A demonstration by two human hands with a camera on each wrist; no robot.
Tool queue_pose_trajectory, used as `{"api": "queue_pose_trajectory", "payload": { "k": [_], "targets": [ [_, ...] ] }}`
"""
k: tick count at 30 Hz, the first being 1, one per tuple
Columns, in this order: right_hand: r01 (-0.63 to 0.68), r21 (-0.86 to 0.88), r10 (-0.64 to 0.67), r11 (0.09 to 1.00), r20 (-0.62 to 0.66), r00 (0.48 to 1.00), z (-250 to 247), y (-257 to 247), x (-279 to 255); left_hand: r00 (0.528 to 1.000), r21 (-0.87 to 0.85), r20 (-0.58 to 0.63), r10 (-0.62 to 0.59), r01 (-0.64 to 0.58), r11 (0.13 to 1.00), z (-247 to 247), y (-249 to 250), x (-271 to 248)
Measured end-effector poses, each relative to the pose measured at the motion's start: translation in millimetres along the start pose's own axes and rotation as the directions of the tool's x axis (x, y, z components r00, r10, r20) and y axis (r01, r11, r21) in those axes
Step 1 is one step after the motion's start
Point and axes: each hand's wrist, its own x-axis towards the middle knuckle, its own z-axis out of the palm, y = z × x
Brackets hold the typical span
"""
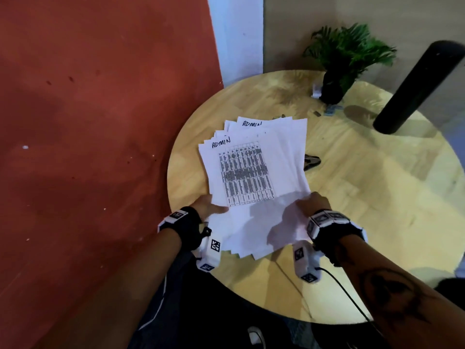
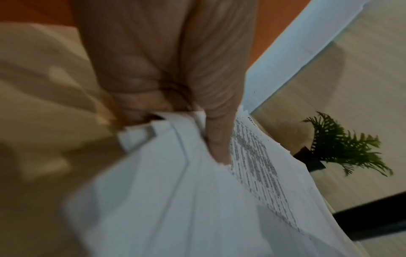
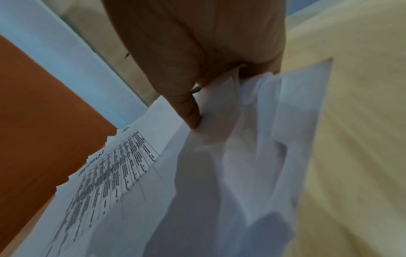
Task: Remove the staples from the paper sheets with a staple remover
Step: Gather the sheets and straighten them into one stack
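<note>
A fanned stack of white paper sheets [image 1: 254,172] with a printed table and "ADMIN" written on top is held over the round wooden table [image 1: 364,187]. My left hand [image 1: 208,205] grips the stack's near left edge, thumb on top; the left wrist view shows the papers [image 2: 197,200] pinched under the thumb. My right hand [image 1: 313,204] grips the near right edge, and in the right wrist view its fingers curl onto the sheets [image 3: 219,165]. A dark staple remover [image 1: 312,161] lies on the table just right of the stack, partly hidden by it.
A potted green plant [image 1: 344,61] stands at the table's far side with small white and blue items [image 1: 329,110] beside it. A black cylinder [image 1: 420,86] leans in at the right. Red floor [image 1: 88,147] lies left of the table. A cable [image 1: 349,295] trails from my right wrist.
</note>
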Motion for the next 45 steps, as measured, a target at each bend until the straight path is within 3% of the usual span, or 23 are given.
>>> {"api": "queue_pose_trajectory", "payload": {
  "k": [4,7,9,11,15,18,21,24,25,28,29,30,32,34,35,37,41,43,45],
  "targets": [
    [-0.029,-0.062,0.029,0.998,-0.012,1.0,-19,18,10,1.0,0.014,0.0,-0.018,0.018,1.0,24,22,-10],
    [-0.001,0.049,0.003,0.999,-0.045,0.999,-23,19,13,0.972,-0.05,-0.189,0.139,-0.151,0.987,32,20,5],
    [0.048,0.142,-0.037,0.989,-0.082,0.996,-25,12,13,0.952,-0.173,-0.27,0.144,-0.195,0.965,34,16,18],
    [0.05,0.189,-0.039,0.981,-0.061,0.997,-26,8,12,0.951,-0.222,-0.295,0.089,-0.159,0.962,38,33,4],
    [-0.007,0.21,-0.012,0.978,0.087,0.996,-30,14,13,0.982,-0.224,-0.174,0.075,-0.113,0.968,39,39,-9],
    [0.067,0.09,-0.079,0.994,0.141,0.987,-38,22,-2,0.983,-0.28,-0.144,0.116,-0.153,0.948,33,30,-17],
    [0.13,0.004,-0.129,0.991,0.174,0.976,-36,28,0,0.997,-0.283,-0.075,0.029,-0.049,0.958,35,32,-27],
    [0.035,0.26,-0.108,0.965,0.272,0.956,-34,22,1,0.994,-0.18,0.042,-0.097,0.103,0.978,39,44,-30],
    [0.009,0.307,-0.102,0.952,0.291,0.951,-33,21,0,0.995,-0.152,0.019,-0.1,0.101,0.983,44,50,-33],
    [0.177,0.073,-0.188,0.982,0.2,0.962,-34,31,-12,0.989,-0.08,-0.149,0.026,-0.038,0.996,62,57,-30],
    [0.192,0.086,-0.203,0.978,0.144,0.969,-36,36,-18,0.978,-0.071,-0.2,0.063,-0.079,0.994,68,60,-37],
    [0.2,0.136,-0.214,0.97,0.099,0.972,-37,41,-20,0.968,-0.081,-0.235,0.084,-0.105,0.991,72,59,-38],
    [0.14,0.401,-0.214,0.905,0.146,0.966,-45,49,-19,0.944,-0.138,-0.287,0.164,-0.211,0.968,78,62,-49],
    [0.062,0.686,-0.276,0.725,0.208,0.938,-59,62,-21,0.921,-0.257,-0.324,0.215,-0.304,0.917,77,70,-65],
    [0.062,0.748,-0.329,0.661,0.214,0.92,-68,67,-24,0.917,-0.323,-0.314,0.247,-0.348,0.88,72,76,-75],
    [0.099,0.759,-0.365,0.644,0.191,0.911,-84,73,-34,0.928,-0.364,-0.251,0.275,-0.354,0.861,58,85,-91],
    [0.141,0.818,-0.43,0.557,0.139,0.892,-107,73,-54,0.973,-0.454,-0.042,0.229,-0.223,0.862,37,80,-90],
    [0.091,0.751,-0.35,0.654,0.194,0.916,-101,79,-56,0.985,-0.453,0.075,0.158,-0.108,0.885,43,78,-90],
    [0.004,0.584,-0.207,0.812,0.281,0.937,-88,93,-52,0.984,-0.337,0.122,0.131,-0.083,0.938,64,62,-81]
  ]
}}
